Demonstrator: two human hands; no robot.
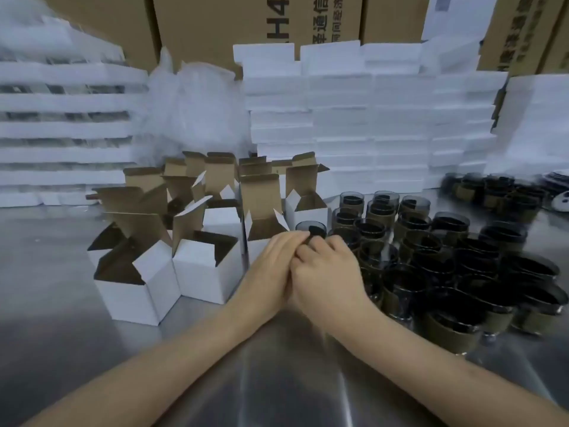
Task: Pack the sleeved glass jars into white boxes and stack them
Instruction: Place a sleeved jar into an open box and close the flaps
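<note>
L hand [272, 266] + R hand [328, 269] pressed together mid-table, fingers of both curled round one sleeved jar [310, 231]. Only its dark glass rim shows above the knuckles; sleeve and base are hidden, so can't confirm how firm the hold is. Jar sits just right of the nearest open box [266, 223], not in it yet.

Risks, my read:
- Jar batch [446, 257] is packed tight, starts right at the R knuckles and runs to the table's right edge. An elbow or wrist swing means glass-on-glass, chips or a domino.
- Box flaps stand up and lean inward, so the sleeve may snag on the way in and ride up.
- Open boxes [209, 269] are light card on slick steel table [46, 272]. Likely to skid or tip w/o a steadying hand.
- Closed white box stack [369, 124] along the back edge is tall w/ uneven columns. More boxes on top could shift it.

Text: brown carton [215, 23] behind the stack shows "H4" rotated sideways, plus Chinese chars incl. "通信". Rest is too blurred. Nothing legible on the white boxes or jars.
</note>
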